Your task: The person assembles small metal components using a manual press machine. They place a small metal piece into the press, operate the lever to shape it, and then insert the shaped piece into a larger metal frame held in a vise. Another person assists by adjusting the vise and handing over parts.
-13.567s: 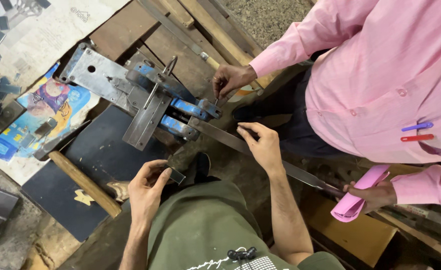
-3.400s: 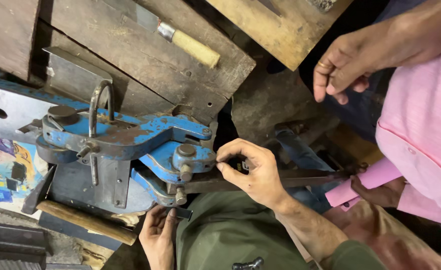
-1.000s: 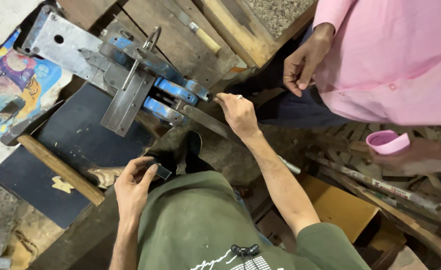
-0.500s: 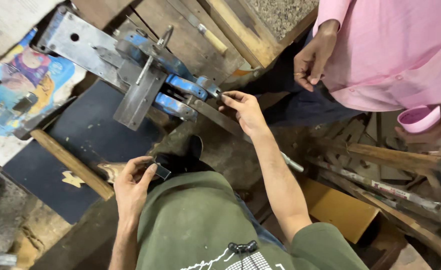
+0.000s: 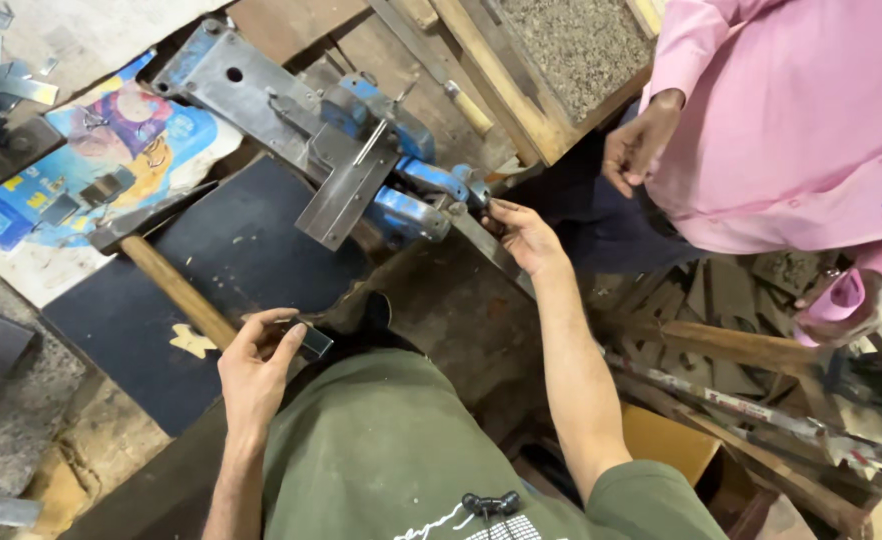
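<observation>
Right hand pinches the long flat grey metal strip where it enters the blue-jawed steel bending jig on the worktop, left hand closed on a small bent grey metal piece; judged mid-run, strip fed, lever not yet pulled.

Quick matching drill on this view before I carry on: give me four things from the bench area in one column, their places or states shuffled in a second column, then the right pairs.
Things:
1. left hand
2. right hand
3. hammer handle
4. blue bending tool

Places or states:
A. lies on the dark mat
B. holds a small bent metal piece
C. bolted to a grey steel plate
D. grips the flat metal strip at the tool

Pairs: 1-B, 2-D, 3-A, 4-C
</observation>
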